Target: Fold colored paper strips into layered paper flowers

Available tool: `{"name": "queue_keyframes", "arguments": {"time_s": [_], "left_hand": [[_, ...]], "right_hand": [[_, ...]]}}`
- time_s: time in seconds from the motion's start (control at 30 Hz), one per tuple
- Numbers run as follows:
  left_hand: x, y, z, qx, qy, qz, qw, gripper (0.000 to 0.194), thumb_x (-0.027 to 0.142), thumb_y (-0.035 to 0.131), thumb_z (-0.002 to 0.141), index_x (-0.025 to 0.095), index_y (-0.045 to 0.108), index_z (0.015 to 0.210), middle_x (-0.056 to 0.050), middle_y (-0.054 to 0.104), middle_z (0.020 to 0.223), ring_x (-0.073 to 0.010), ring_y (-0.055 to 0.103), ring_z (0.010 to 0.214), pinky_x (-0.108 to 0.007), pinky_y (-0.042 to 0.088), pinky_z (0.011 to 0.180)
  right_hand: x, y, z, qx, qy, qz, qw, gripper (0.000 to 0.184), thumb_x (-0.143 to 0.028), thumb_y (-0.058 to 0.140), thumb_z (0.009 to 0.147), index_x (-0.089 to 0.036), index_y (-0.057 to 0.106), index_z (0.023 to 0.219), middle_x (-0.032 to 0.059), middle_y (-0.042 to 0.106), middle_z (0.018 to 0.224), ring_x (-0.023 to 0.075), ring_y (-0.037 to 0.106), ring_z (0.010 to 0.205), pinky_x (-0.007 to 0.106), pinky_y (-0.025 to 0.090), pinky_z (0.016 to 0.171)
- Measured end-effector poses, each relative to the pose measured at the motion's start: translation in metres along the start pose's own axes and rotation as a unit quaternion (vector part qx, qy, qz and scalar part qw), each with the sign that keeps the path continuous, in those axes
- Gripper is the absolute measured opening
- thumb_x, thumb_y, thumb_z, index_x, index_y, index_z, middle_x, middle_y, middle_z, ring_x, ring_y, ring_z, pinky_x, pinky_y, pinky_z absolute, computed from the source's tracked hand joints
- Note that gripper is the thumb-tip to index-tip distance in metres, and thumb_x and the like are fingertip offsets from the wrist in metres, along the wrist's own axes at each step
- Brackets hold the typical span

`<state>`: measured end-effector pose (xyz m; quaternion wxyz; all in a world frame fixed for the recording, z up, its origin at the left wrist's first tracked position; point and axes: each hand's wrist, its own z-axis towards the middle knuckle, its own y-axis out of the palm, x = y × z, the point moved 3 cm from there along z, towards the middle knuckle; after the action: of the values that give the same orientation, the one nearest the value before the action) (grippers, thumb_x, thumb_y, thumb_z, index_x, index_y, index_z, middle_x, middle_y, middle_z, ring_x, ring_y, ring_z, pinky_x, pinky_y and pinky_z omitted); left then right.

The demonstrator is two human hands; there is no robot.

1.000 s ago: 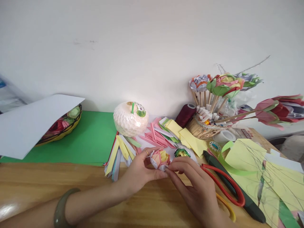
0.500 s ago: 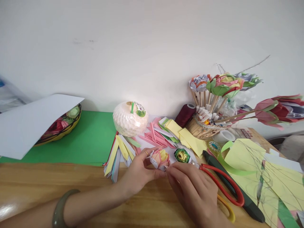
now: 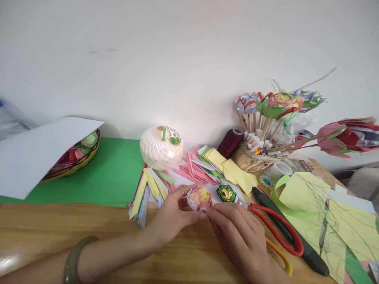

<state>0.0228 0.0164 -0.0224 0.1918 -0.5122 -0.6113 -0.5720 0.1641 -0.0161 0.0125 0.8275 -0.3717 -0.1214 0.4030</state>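
Observation:
My left hand point(image 3: 173, 213) grips a small folded paper flower point(image 3: 199, 198) of pink, yellow and white, low over the wooden table point(image 3: 89, 228). A ring shows on one finger and a green bangle on the wrist. My right hand point(image 3: 239, 234) comes in from the right, its fingertips pinched on the flower's lower right edge. Just behind it lies a second paper flower point(image 3: 226, 193), green and yellow.
Red-handled scissors point(image 3: 281, 232) and a dark tool point(image 3: 296, 236) lie to the right. Folded paper strips point(image 3: 148, 189), a net-wrapped round fruit point(image 3: 161, 148), a basket of paper flowers on sticks point(image 3: 257, 154), a thread spool point(image 3: 232, 142), green paper point(image 3: 112, 173) and a bowl point(image 3: 75, 156) stand behind.
My right hand slid slightly down and left, uncovering the green and yellow flower behind it. My left hand keeps hold of the pink flower in the same place.

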Motion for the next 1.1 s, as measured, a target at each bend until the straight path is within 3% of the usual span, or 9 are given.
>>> {"name": "queue_keyframes", "arguments": {"time_s": [0.17,0.27,0.4,0.5,0.6,0.67,0.83,0.97,1.1], "left_hand": [[-0.002,0.004,-0.004,-0.06,-0.026,-0.067,0.996,0.054,0.017,0.083,0.053,0.018,0.064,0.104,-0.002,0.07,0.087,-0.0145,0.059,0.084,-0.026,0.044,0.08],[-0.001,0.005,-0.005,-0.093,-0.036,-0.13,0.986,0.042,0.033,0.074,0.068,0.017,0.064,0.106,-0.006,0.069,0.088,-0.0159,0.06,0.082,-0.027,0.047,0.074],[0.004,0.001,-0.002,-0.053,-0.047,-0.155,0.985,0.028,0.028,0.063,0.079,0.016,0.066,0.103,-0.006,0.068,0.087,-0.0145,0.06,0.082,-0.026,0.046,0.075],[0.012,-0.002,0.0,-0.019,-0.025,-0.139,0.99,0.035,0.02,0.068,0.073,0.02,0.064,0.108,-0.003,0.065,0.093,-0.0129,0.059,0.081,-0.025,0.045,0.076],[0.017,-0.002,-0.002,-0.018,-0.002,-0.118,0.993,0.041,0.019,0.07,0.07,0.024,0.063,0.11,-0.004,0.059,0.109,-0.016,0.056,0.091,-0.028,0.044,0.078],[0.017,-0.002,-0.004,-0.031,0.001,-0.103,0.994,0.045,0.019,0.071,0.069,0.025,0.061,0.112,-0.004,0.055,0.117,-0.0211,0.051,0.105,-0.031,0.043,0.084],[0.013,0.001,-0.005,-0.085,0.021,-0.08,0.993,0.052,0.016,0.074,0.065,0.026,0.058,0.114,-0.005,0.053,0.123,-0.0242,0.043,0.117,-0.033,0.04,0.09],[0.009,0.004,-0.004,-0.123,0.009,-0.075,0.99,0.053,0.016,0.079,0.058,0.025,0.059,0.107,-0.003,0.058,0.111,-0.0208,0.055,0.101,-0.033,0.042,0.086],[0.01,0.003,-0.004,-0.083,0.034,0.004,0.996,0.049,0.011,0.08,0.055,0.023,0.059,0.098,0.0,0.06,0.102,-0.0192,0.054,0.1,-0.031,0.04,0.088]], "right_hand": [[-0.004,-0.009,0.006,0.022,-0.087,-0.025,0.996,0.028,-0.01,0.038,0.092,-0.007,0.065,0.09,0.0112,0.072,0.08,0.0203,0.062,0.081,0.031,0.049,0.065],[-0.002,-0.011,0.003,0.056,-0.099,-0.032,0.993,0.032,-0.01,0.034,0.093,-0.008,0.067,0.092,0.0105,0.072,0.081,0.0201,0.061,0.082,0.031,0.048,0.068],[0.002,-0.008,0.0,0.041,-0.108,0.0,0.993,0.026,-0.009,0.04,0.09,-0.009,0.065,0.097,0.01,0.07,0.086,0.0199,0.06,0.086,0.031,0.05,0.07],[0.007,-0.009,0.002,0.081,0.0,0.032,0.996,0.019,-0.009,0.055,0.082,-0.013,0.06,0.1,0.0088,0.064,0.087,0.0187,0.059,0.084,0.03,0.052,0.07],[0.013,-0.005,0.005,0.065,0.15,0.082,0.983,0.039,-0.025,0.064,0.078,-0.014,0.049,0.113,0.0133,0.057,0.102,0.0241,0.056,0.096,0.037,0.053,0.077],[0.013,0.001,0.007,0.021,0.189,0.108,0.976,0.053,-0.032,0.066,0.076,-0.014,0.043,0.12,0.016,0.054,0.112,0.0277,0.053,0.105,0.042,0.051,0.083],[0.009,0.006,0.006,0.01,0.139,0.102,0.985,0.044,-0.017,0.061,0.079,-0.018,0.043,0.119,0.0123,0.06,0.107,0.0245,0.057,0.1,0.04,0.05,0.082],[0.007,0.006,0.003,0.015,0.067,0.058,0.996,0.044,-0.009,0.057,0.077,-0.016,0.043,0.119,0.0132,0.06,0.106,0.0246,0.056,0.1,0.04,0.05,0.081],[0.003,0.002,0.004,0.01,0.058,0.066,0.996,0.042,-0.012,0.057,0.076,-0.015,0.046,0.116,0.0139,0.058,0.106,0.0256,0.056,0.1,0.041,0.05,0.081]]}}
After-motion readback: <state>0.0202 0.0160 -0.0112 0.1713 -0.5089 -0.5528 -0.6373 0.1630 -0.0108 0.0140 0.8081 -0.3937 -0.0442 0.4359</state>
